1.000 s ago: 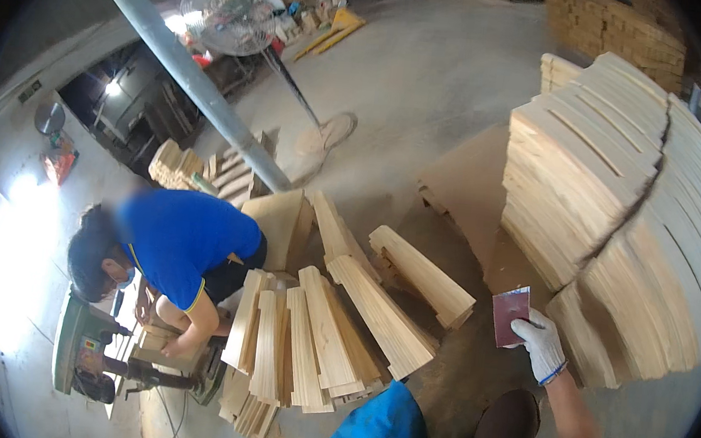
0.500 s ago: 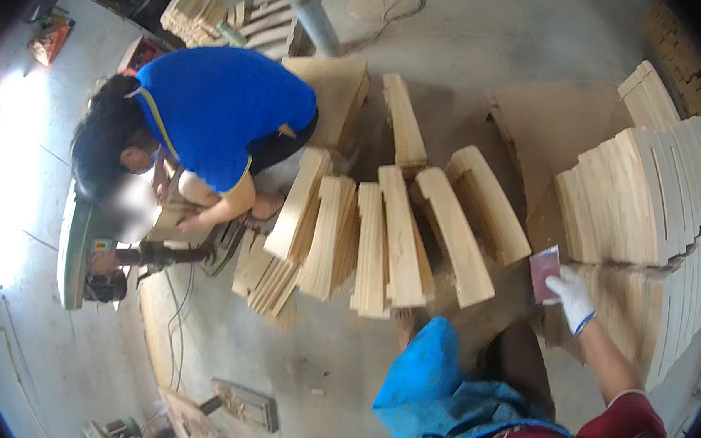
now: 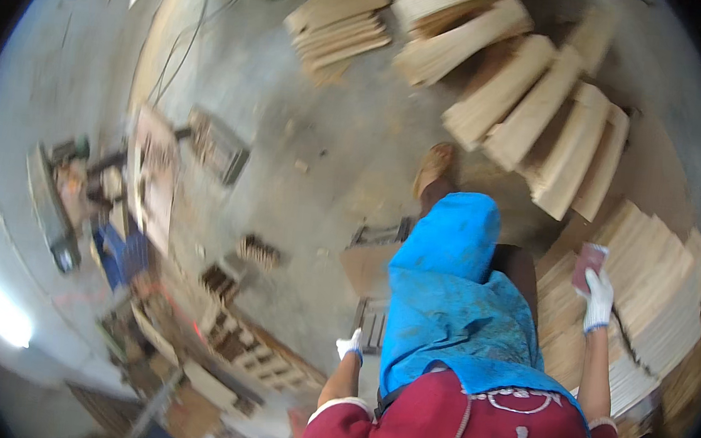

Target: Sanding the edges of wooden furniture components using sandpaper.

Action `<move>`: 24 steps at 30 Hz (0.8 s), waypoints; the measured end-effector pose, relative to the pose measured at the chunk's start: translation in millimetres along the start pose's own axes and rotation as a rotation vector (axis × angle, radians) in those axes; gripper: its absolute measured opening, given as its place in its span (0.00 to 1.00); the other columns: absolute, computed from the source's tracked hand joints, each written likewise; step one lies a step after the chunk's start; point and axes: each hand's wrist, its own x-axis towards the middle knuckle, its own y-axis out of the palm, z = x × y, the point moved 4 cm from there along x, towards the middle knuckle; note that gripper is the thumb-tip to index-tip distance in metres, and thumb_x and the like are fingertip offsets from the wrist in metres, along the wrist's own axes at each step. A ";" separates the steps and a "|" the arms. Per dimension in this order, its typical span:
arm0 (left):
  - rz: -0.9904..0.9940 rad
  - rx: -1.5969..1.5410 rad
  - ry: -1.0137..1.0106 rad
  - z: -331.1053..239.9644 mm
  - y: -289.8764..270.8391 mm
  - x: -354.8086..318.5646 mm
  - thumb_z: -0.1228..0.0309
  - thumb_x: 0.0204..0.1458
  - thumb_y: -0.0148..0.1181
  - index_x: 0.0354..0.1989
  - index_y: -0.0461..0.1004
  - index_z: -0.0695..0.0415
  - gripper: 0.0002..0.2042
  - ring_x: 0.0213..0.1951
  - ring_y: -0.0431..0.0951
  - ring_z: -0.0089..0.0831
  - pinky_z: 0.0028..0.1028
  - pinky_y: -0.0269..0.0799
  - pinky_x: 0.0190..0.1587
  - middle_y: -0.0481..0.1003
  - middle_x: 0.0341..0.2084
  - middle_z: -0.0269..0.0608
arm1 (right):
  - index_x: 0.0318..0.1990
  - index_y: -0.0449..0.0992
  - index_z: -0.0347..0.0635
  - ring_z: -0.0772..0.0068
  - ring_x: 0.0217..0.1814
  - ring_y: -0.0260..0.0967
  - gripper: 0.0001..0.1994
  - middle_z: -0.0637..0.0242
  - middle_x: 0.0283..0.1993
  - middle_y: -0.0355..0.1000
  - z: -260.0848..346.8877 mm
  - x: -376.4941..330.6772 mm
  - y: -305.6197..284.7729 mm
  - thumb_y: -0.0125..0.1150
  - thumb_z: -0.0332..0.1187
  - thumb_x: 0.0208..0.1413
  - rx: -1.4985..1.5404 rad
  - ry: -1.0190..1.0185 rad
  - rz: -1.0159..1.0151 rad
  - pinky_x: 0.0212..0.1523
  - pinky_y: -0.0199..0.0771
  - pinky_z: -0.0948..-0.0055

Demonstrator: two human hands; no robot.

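My right hand [image 3: 599, 301], in a white glove with a blue cuff edge, grips a flat, reddish-brown piece of sandpaper [image 3: 589, 267]. It is above the stacked pale wooden boards [image 3: 646, 270] on my right. Low on my left side hangs my left hand [image 3: 349, 345], also gloved in white. A small dark slatted frame [image 3: 372, 324] appears beside it; contact between the two cannot be made out. Blur hides how its fingers are held. A blue apron [image 3: 463, 312] covers my lap and legs.
Several pale wooden pieces [image 3: 535, 110] stand in a row ahead to the right. A smaller pile of boards [image 3: 342, 30] lies beyond my foot. Machines [image 3: 56, 202] and a slatted wooden rack [image 3: 260, 349] line the left. Cables [image 3: 184, 46] trail over the floor at far left.
My view has turned left and down, so the wooden row has shifted up and right. The co-worker has left view. My left hand has appeared; my right hand still holds the sandpaper.
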 end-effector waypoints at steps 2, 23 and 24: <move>-0.137 0.050 -0.134 37.1 -24.4 -10.5 0.49 0.38 0.70 0.63 0.57 0.62 0.46 0.56 0.68 0.49 0.41 0.65 0.58 0.66 0.55 0.57 | 0.59 0.68 0.43 0.72 0.46 0.72 0.22 0.68 0.49 0.72 -20.0 -4.9 -2.1 0.57 0.38 0.57 -0.113 0.091 0.024 0.39 0.76 0.69; 0.744 -1.547 -0.375 74.3 105.7 -6.6 0.50 0.54 0.53 0.40 0.69 0.61 0.23 0.35 0.69 0.46 0.47 0.67 0.42 0.70 0.33 0.48 | 0.48 0.75 0.34 0.72 0.37 0.72 0.18 0.65 0.40 0.75 36.6 -48.3 3.7 0.58 0.34 0.52 -0.488 -0.309 0.099 0.40 0.74 0.71; 0.616 -1.508 -0.329 60.1 91.2 4.4 0.51 0.52 0.55 0.38 0.71 0.61 0.22 0.34 0.70 0.46 0.47 0.68 0.42 0.72 0.32 0.48 | 0.48 0.75 0.34 0.72 0.37 0.72 0.18 0.65 0.40 0.75 48.4 -56.4 0.1 0.58 0.34 0.52 -0.440 -0.338 0.048 0.40 0.74 0.71</move>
